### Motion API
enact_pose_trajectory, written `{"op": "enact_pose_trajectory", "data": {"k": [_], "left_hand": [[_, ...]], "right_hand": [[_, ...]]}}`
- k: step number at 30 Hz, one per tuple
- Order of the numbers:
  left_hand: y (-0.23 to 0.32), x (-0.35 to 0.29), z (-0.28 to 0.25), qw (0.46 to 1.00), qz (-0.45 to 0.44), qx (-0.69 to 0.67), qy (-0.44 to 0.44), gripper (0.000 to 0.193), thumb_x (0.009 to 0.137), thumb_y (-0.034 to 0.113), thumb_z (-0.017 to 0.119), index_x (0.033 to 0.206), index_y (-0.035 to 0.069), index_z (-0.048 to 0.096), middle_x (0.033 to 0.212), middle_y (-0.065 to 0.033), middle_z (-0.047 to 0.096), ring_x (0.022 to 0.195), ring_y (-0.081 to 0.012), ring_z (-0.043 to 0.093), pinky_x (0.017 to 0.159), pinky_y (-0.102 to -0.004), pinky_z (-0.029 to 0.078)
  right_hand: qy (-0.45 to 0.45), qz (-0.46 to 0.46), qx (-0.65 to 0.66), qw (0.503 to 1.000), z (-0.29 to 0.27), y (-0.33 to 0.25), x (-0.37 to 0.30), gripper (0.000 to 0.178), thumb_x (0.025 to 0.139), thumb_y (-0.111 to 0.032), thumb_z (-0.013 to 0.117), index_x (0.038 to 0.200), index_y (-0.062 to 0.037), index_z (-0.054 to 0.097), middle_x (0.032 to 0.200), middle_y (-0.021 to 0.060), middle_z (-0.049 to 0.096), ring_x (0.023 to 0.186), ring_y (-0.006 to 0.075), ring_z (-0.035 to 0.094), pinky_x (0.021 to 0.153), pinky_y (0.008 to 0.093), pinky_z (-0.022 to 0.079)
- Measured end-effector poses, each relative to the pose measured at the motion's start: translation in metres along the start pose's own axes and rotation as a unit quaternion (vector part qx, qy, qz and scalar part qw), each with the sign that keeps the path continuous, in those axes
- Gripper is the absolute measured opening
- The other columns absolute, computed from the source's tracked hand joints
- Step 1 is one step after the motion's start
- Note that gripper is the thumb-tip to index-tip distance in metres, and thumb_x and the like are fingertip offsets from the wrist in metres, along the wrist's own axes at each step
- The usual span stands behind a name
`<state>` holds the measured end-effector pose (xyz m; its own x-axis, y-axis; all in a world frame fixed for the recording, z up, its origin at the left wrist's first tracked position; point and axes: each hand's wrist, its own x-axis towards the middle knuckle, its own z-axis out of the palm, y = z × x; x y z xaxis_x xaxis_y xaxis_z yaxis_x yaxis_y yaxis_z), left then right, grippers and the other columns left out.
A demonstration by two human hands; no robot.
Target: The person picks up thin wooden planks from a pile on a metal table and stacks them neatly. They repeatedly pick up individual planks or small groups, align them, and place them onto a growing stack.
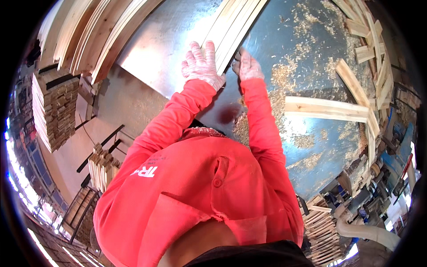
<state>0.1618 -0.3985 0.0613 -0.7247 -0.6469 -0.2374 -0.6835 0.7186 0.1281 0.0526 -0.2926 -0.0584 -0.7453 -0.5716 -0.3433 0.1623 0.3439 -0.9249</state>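
Several long pale wooden strips (231, 33) lie side by side on the metal tabletop (153, 58), running away from me toward the top. My left hand (202, 66), in a thin whitish glove, rests on their near left side, its fingers stretched out and spread. Just right of the strips' near end is my right hand (249, 66), gloved the same way. Its fingers are curled in close to the strips' edge, and what they hold, if anything, is hidden. Both forearms are in red sleeves.
Stacks of long boards (106, 35) stand at the far left, with a bundle of strips (55, 111) below them. Loose wood pieces (327, 109) and sawdust (284, 73) lie on the right of the table. A pale hose (364, 231) and more stacked wood (322, 236) are at lower right.
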Motion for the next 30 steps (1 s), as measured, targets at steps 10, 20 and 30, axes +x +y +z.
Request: {"op": "enact_pose_trajectory", "data": {"k": [10,20,30], "left_hand": [[-0.090,0.045,-0.012,0.277,-0.060,-0.894,-0.348,0.067,0.077,0.029,0.072,0.131,-0.004,0.050,0.118,-0.0240,0.061,0.103,-0.0360,0.063,0.095,-0.0473,0.049],[-0.173,0.052,0.067,0.937,0.084,-0.337,-0.045,0.041,0.097,0.035,0.049,0.125,0.005,0.056,0.103,-0.0147,0.068,0.093,-0.0264,0.065,0.080,-0.0411,0.051],[-0.285,0.018,-0.067,0.991,-0.043,-0.122,0.038,0.047,0.078,0.050,0.067,0.097,0.007,0.068,0.094,-0.0142,0.068,0.091,-0.0304,0.065,0.085,-0.0392,0.050]], "right_hand": [[-0.156,0.064,0.490,0.855,0.049,-0.040,-0.022,0.089,0.083,-0.068,0.055,0.142,-0.0040,0.036,0.135,0.0124,0.051,0.119,0.0212,0.053,0.097,0.0342,0.047],[-0.077,0.177,0.537,0.821,0.105,-0.038,-0.004,0.095,0.082,-0.003,0.066,0.151,-0.0229,0.005,0.130,0.0165,0.045,0.113,0.0295,0.053,0.095,0.0425,0.048],[-0.255,0.041,0.270,0.928,0.266,-0.062,0.010,0.091,0.080,-0.028,0.075,0.147,-0.0142,0.015,0.127,0.0147,0.050,0.107,0.0205,0.054,0.087,0.0341,0.050]]}}
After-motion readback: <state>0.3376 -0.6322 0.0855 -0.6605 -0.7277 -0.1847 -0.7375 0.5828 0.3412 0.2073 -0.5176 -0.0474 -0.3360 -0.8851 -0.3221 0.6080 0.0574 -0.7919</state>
